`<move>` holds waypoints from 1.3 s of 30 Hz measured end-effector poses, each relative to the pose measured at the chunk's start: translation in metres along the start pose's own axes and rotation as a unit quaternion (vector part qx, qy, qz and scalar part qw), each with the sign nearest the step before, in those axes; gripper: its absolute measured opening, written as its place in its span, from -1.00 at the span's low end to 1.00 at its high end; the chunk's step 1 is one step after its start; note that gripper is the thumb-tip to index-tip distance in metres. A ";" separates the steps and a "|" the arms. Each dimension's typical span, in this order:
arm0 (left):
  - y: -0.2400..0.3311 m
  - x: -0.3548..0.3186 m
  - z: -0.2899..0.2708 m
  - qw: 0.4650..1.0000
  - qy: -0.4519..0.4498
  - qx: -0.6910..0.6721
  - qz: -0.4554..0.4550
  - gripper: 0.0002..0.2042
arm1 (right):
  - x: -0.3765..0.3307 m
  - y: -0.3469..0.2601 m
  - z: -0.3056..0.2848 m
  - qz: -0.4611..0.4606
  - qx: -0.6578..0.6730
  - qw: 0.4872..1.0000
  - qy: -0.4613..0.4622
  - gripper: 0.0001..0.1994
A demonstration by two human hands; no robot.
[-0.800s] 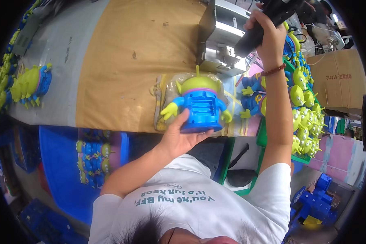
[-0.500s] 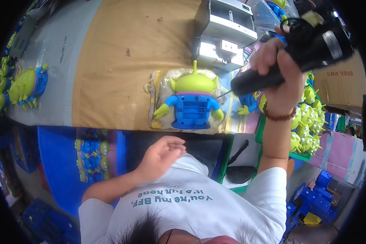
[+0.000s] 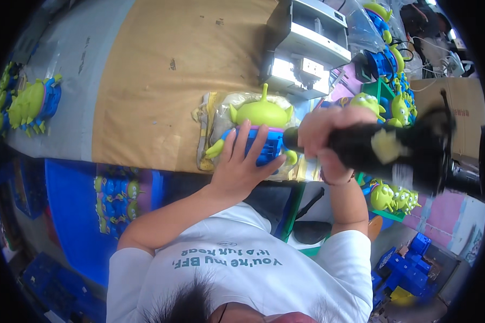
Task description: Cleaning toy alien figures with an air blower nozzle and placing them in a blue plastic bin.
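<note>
A green and blue alien toy figure (image 3: 263, 114) lies on its front on a plastic-covered pad (image 3: 206, 132), its blue back facing up. My left hand (image 3: 241, 159) rests on that back with spread fingers, partly covering the recessed compartment there. In my right hand (image 3: 328, 134) is a black electric screwdriver (image 3: 361, 145), gripped round its body. The tool lies almost level, with its front end against or very near the right side of the toy. Its tip is hidden.
A silver-grey machine (image 3: 312, 32) stands on the brown-covered bench (image 3: 161, 81) behind the toy. Green crates on the right hold more alien toys (image 3: 382, 196). Another group of toys (image 3: 35, 105) sits far left. Below the bench edge is a blue bin (image 3: 73, 215) beside stacked toys (image 3: 116, 199).
My left hand has moved from near my chest onto the toy's back. The right hand has brought the screwdriver down and left to the toy's side, turning it level.
</note>
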State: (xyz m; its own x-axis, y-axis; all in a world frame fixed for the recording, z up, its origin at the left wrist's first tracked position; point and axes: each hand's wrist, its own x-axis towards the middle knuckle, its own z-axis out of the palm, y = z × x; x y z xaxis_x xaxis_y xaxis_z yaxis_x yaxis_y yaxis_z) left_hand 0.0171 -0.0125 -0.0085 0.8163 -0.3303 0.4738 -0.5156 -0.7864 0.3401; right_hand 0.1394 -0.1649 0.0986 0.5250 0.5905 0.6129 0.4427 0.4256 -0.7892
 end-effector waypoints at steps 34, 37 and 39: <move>-0.053 -0.038 -0.014 0.941 0.092 -0.260 -0.196 -0.43 | 0.070 0.007 -0.075 0.084 -0.126 0.938 0.313 -0.66; -0.057 -0.039 -0.007 0.952 0.097 -0.229 -0.179 -0.50 | 0.075 0.018 -0.076 0.134 -0.126 0.938 0.293 -0.71; -0.058 -0.039 -0.005 0.952 0.107 -0.227 -0.177 -0.53 | 0.072 0.017 -0.072 0.190 -0.097 0.934 0.286 -0.71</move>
State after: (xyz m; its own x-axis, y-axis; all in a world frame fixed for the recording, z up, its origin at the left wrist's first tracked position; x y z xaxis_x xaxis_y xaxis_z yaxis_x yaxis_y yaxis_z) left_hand 0.0140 0.0488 -0.0433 0.9132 0.0645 0.4024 -0.3174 -0.5069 0.8014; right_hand 0.2371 -0.1641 0.1324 0.9488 0.1875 0.2541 0.2401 0.0942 -0.9662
